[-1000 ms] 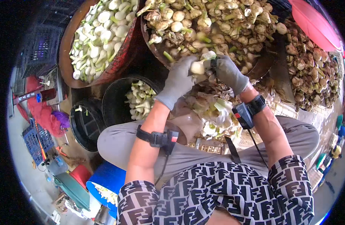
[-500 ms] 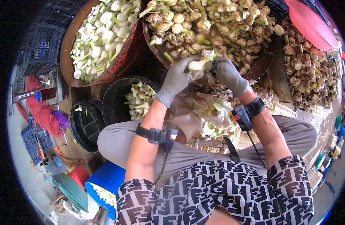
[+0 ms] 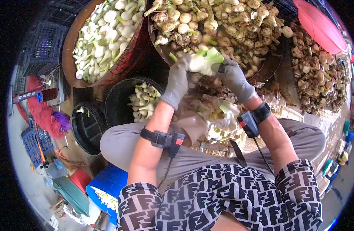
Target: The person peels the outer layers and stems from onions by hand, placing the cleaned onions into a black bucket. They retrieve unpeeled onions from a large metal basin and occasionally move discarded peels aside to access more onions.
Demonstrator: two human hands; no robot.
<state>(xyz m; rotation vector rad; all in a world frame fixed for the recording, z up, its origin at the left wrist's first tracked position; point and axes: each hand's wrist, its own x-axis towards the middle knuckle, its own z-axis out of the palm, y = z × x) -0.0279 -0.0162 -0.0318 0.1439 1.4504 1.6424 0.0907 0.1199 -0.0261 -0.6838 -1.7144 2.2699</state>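
Observation:
Between my gloved hands, above the large tub of unpeeled garlic (image 3: 257, 23), is a fresh garlic bulb (image 3: 197, 64), white and slightly blurred. My left hand (image 3: 179, 79) is closed around the bulb from the left. A pale green flap of garlic skin (image 3: 214, 56) stands out from the bulb's right side, and the fingers of my right hand (image 3: 234, 79) pinch at it. Something small and dark (image 3: 221, 68) shows at the right fingers; I cannot make out what it is. Below my hands lies a heap of stripped garlic skins (image 3: 221, 117).
At upper left stands a red tub of clean white garlic (image 3: 107, 42). A black bucket (image 3: 117, 102) holds more peeled bulbs, beside a smaller black bucket (image 3: 86, 129). Dirty garlic (image 3: 317, 69) is piled at right under a pink basin (image 3: 323, 27). A blue bucket (image 3: 111, 181) stands lower left.
The bulb has turned, and its green skin now spreads out wide beside it. My left hand has shifted slightly left; my right hand stays close by.

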